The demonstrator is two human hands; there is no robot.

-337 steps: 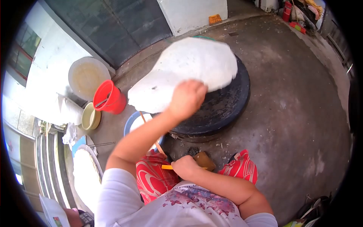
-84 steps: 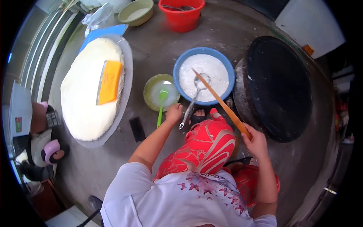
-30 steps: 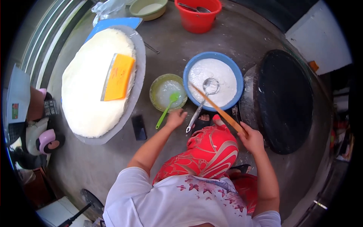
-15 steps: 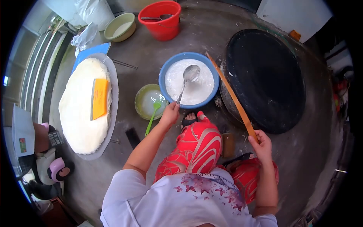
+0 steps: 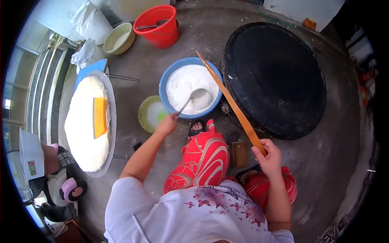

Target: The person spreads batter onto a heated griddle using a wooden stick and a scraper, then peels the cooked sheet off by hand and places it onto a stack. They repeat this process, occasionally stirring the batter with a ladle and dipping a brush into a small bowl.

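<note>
My left hand (image 5: 167, 124) grips the handle of a metal ladle (image 5: 193, 98) whose bowl dips into white batter in a blue basin (image 5: 167, 78). A long wooden stick (image 5: 231, 104) is held in my right hand (image 5: 266, 154); it slants up to the left between the basin and the big round black griddle (image 5: 276, 77). The griddle's top is bare. A small green bowl (image 5: 144, 113) with pale liquid and a green spoon sits just left of my left hand.
A tray (image 5: 112, 121) at the left carries a stack of white sheets with an orange scraper (image 5: 99, 117) on top. A red bucket (image 5: 157, 27) and a cream bowl (image 5: 118, 39) stand behind. Another person sits at the lower left edge (image 5: 54, 162). A phone lies on the concrete floor.
A white sheet went from the griddle onto the tray's stack. My left hand took the ladle's handle and lowered its bowl into the batter. The stick swung up beside the griddle.
</note>
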